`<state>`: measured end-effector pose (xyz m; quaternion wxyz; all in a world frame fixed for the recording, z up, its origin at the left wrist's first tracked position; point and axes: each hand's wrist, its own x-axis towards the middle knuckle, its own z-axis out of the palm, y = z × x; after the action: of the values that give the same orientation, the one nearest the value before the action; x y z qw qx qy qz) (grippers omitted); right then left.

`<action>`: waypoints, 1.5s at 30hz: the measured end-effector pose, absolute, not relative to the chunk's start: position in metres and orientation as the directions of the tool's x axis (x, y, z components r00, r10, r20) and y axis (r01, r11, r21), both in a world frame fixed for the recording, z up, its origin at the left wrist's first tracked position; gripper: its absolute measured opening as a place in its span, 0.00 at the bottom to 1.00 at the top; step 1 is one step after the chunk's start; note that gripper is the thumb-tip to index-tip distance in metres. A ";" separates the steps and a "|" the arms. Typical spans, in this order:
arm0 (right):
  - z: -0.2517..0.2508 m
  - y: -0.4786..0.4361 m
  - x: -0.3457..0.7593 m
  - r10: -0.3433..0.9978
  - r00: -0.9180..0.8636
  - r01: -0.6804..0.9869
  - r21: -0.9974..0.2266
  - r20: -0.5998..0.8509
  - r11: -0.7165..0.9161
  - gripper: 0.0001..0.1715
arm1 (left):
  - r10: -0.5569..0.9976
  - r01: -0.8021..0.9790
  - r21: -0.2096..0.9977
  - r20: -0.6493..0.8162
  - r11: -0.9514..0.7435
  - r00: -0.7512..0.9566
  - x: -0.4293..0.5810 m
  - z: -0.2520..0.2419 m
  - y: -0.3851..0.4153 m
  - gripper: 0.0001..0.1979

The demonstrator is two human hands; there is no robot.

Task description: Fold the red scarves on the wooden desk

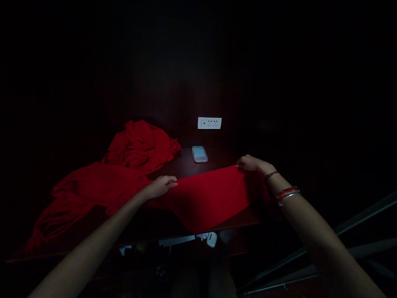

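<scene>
Below the table [182, 165], shadow hides most details from us; over it, our left hand [159, 187] and right hand [252, 163], fingers closed, pinch the red cloth [214, 196] by its far edge.

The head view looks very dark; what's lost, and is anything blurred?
Head view: much of the background is lost in black; head view: the red cloth shows, shadowed below the right hand; head view: the phone is pixelated, its screen unreadable.
</scene>
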<state>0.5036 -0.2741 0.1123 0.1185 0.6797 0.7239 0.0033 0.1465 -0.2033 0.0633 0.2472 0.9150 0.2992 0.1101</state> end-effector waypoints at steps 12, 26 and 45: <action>0.114 -0.264 0.500 0.997 0.070 0.963 0.260 0.026 -0.074 0.13 | 0.637 0.609 0.209 0.107 -0.765 0.763 0.146 0.067 -0.171 0.10; 0.145 -0.271 0.516 0.737 0.445 0.893 -0.310 0.509 -0.325 0.16 | 0.467 0.568 -0.326 0.339 -0.756 0.817 0.153 0.137 -0.159 0.15; 0.137 -0.283 0.543 0.994 0.090 0.987 0.139 -0.067 -0.080 0.12 | 0.463 0.381 0.629 -0.038 -0.678 0.885 0.141 0.098 -0.162 0.16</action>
<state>0.5434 -0.2832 0.1366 0.0740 0.7345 0.6742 0.0222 0.1412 -0.1616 0.0984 0.3284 0.9137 0.2310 0.0625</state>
